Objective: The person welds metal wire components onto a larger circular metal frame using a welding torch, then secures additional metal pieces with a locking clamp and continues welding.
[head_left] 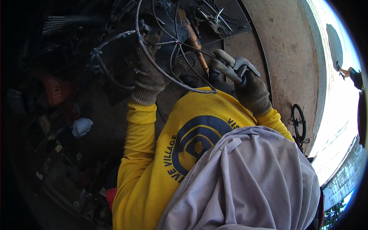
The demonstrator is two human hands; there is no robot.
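A round frame of bent metal rods (158,72) spans the space before me, its curved spokes meeting at a joint. My gloved left hand (147,74) lies behind the outer ring, fingers around the frame's rods and thumb apart at the inner side; the exact grip is partly hidden. On the right, my gloved right hand (251,92) wraps the end of a grey tool with rounded, curved parts (227,63), whose kind I cannot make out. Its head is beside a spoke; whether they touch is unclear. Beyond the spokes lies an orange-brown handled tool (194,40).
A dark work table (239,27) at the top bears thin rods and locking pliers (217,23). Dim clutter and a crumpled pale bag (81,127) lie left. A bicycle (298,122) stands right; another person's hand (346,72) shows at the far right. Pale cloth (245,172) drapes below.
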